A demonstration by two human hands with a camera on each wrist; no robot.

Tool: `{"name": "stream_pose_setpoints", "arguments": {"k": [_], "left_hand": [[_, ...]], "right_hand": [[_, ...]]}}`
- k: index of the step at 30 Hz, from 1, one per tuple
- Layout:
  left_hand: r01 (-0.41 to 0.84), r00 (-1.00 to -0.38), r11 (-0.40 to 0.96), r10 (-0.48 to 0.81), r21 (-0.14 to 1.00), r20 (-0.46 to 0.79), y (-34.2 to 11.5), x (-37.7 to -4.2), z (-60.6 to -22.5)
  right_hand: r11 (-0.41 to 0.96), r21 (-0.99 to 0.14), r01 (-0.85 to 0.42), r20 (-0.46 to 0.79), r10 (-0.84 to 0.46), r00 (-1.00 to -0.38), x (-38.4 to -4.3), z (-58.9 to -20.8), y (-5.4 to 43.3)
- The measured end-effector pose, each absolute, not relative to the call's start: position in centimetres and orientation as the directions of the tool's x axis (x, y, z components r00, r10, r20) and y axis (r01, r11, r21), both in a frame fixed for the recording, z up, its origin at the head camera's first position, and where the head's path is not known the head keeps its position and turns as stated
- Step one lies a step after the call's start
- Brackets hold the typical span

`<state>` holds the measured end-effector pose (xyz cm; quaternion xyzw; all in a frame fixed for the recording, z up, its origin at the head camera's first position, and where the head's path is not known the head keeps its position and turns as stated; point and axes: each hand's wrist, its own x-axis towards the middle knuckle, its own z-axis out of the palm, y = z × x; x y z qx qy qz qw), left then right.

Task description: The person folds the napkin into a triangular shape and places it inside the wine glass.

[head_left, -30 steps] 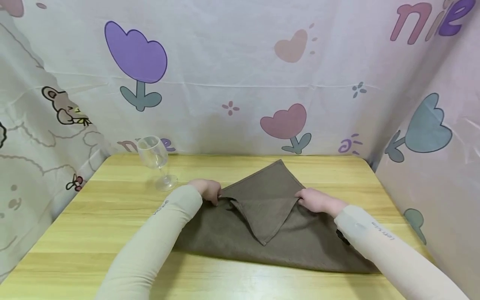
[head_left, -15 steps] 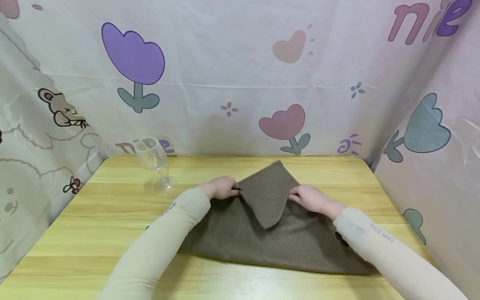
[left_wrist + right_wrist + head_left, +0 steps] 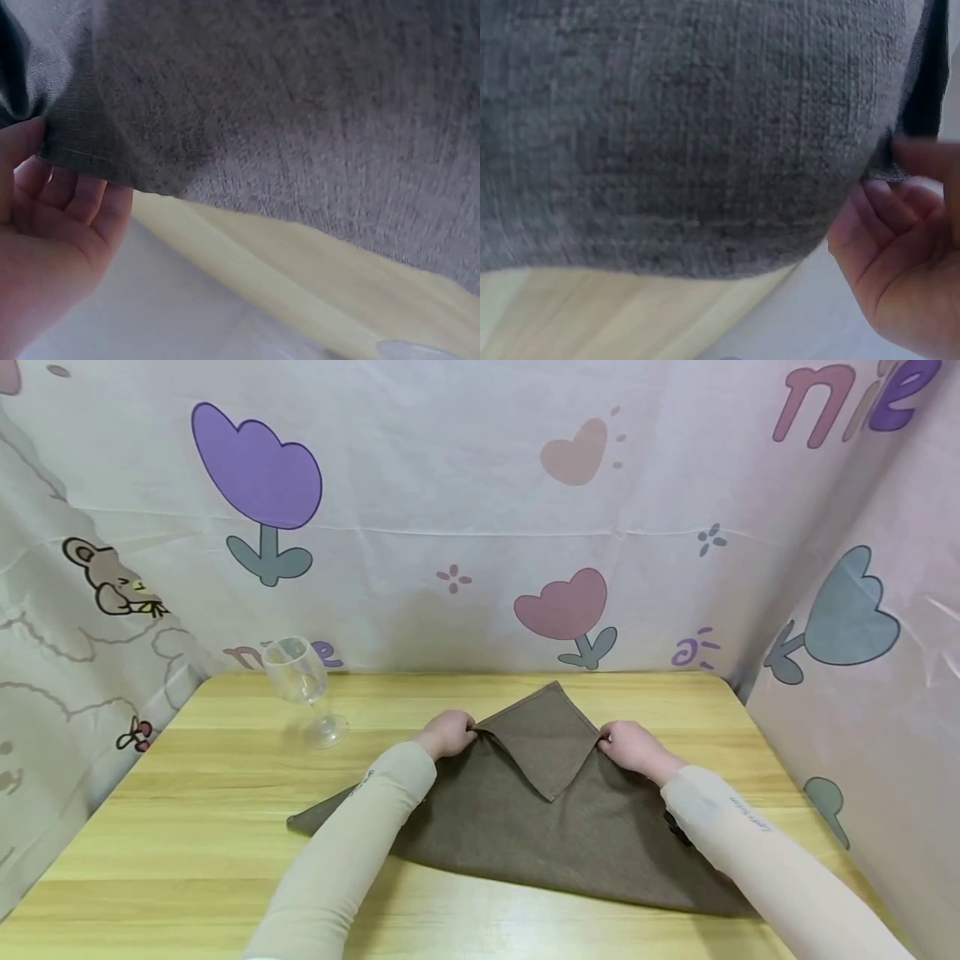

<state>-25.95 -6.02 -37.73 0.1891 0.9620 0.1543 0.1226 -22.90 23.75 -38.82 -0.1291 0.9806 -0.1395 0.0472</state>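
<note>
A brown cloth (image 3: 525, 835) lies folded on the wooden table, its long folded edge toward the front. At its top a flap (image 3: 553, 768) hangs down in a point over the front layer, and another corner points to the back. My left hand (image 3: 450, 732) pinches the cloth at the left end of the flap's fold. At the right end, my right hand (image 3: 632, 747) pinches it the same way. In the left wrist view, thumb and fingers (image 3: 90, 210) grip the cloth's edge. The right wrist view shows the fingers (image 3: 877, 225) holding a fold of it.
A clear wine glass (image 3: 297, 672) stands upright at the table's back left, left of my left hand. The wooden table (image 3: 187, 827) runs back to a printed curtain (image 3: 420, 460) with flowers and hearts, which also hangs at both sides.
My left hand has moved right and slightly back, taking the fold's left end with it. The flap's hanging point has risen and shifted right. The cloth's left corner now shows beyond the left sleeve.
</note>
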Motion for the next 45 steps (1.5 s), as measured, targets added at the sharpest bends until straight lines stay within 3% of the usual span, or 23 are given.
{"name": "stream_pose_setpoints", "arguments": {"k": [8, 15, 17, 25, 32, 40, 45], "left_hand": [[0.389, -0.864, 0.872, 0.457, 0.297, -0.212, -6.6, -25.8, -37.4], [0.332, -0.765, 0.883, 0.458, 0.333, -0.452, -8.1, -25.3, -36.2], [0.339, -0.759, 0.88, 0.464, 0.332, -0.457, -8.1, -25.1, -35.9], [0.433, -0.779, 0.838, 0.533, 0.332, -0.33, -7.1, -25.0, -36.0], [0.377, -0.847, 0.893, 0.439, 0.245, -0.3, -6.0, -25.2, -35.8], [0.26, -0.916, 0.962, 0.275, 0.088, -0.291, -4.7, -25.5, -36.7], [0.225, -0.933, 0.972, 0.234, 0.066, -0.273, -4.4, -25.5, -37.0]], "right_hand": [[0.939, -0.219, -0.264, -0.082, -0.287, -0.954, -23.3, -38.3, 22.6], [0.924, -0.219, -0.312, -0.142, -0.347, -0.927, -23.2, -37.8, 21.7], [0.917, -0.2, -0.345, -0.139, -0.375, -0.916, -23.1, -37.9, 21.6], [0.869, -0.27, -0.415, -0.031, -0.439, -0.898, -23.1, -38.4, 21.4], [0.887, -0.318, -0.334, -0.015, -0.357, -0.934, -23.6, -38.5, 21.8], [0.928, -0.244, -0.282, -0.025, -0.297, -0.955, -24.3, -39.1, 21.4], [0.938, -0.225, -0.264, -0.043, -0.28, -0.959, -24.5, -39.2, 21.2]]}}
